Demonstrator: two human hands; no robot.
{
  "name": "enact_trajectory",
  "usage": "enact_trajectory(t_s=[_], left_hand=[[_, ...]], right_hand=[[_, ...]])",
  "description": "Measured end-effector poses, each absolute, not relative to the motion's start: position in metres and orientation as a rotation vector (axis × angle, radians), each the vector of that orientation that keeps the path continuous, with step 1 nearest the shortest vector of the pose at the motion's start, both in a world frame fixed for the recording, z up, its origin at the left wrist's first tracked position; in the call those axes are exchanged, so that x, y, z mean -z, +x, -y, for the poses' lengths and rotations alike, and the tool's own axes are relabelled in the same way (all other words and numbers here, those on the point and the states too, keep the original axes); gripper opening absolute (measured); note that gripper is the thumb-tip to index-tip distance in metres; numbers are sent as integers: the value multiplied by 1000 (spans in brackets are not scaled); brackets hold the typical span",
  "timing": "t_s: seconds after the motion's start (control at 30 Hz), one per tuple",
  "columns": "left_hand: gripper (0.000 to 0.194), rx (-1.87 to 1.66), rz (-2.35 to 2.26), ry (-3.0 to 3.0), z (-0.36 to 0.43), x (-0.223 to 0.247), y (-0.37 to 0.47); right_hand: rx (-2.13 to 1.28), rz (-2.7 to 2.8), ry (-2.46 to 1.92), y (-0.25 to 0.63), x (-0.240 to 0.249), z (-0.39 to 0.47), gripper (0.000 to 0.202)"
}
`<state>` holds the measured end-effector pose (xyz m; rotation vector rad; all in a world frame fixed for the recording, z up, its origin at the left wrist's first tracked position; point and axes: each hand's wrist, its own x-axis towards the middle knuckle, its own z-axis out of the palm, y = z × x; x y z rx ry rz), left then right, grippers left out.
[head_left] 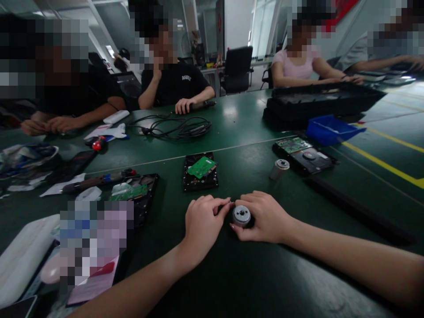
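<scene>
A dark green tabletop (205, 287) fills the space under my arms, in a bright room with other people around. Nearest on my left lies a long white case (28, 251). In front of me, my right hand (268, 216) has its grip wrapped around the side of an upright metal cylinder (241, 215), its round, holed end facing up. My left hand (203, 223) is pinched closed, thumb against finger, right beside that cylinder; I cannot tell whether anything tiny sits in the pinch. To the right stretches a black strip (357, 210). Just beyond my hands, a black drive (187, 183) carries a loose-looking green board (202, 167), and a second cylinder (280, 169) stands to the right. Farther out are another drive (311, 158), a blue tray (331, 130) and a looped black cable (179, 128). Across from me, a person in a black shirt (179, 86) rests a hand on a dark tool (202, 105); behind is a black chair (238, 66).
</scene>
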<state>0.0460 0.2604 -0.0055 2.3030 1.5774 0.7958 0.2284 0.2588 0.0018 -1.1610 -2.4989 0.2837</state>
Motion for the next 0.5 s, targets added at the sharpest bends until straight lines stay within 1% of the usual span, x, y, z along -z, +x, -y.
enact_trajectory(t_s=[0.27, 0.33, 0.43, 0.5], left_hand=[[11, -871, -1543, 2240, -263, 7, 46], [11, -969, -1500, 2144, -262, 6, 46], [16, -1218, -1378, 1949, -259, 3, 46], [16, -1292, -1243, 1919, -256, 0, 47]], right_hand=[[-270, 2493, -1157, 228, 0, -259, 27], [-264, 2494, -1161, 229, 0, -259, 27], [-264, 2504, -1177, 229, -1, -259, 28], [-272, 2518, -1180, 229, -1, -259, 27]])
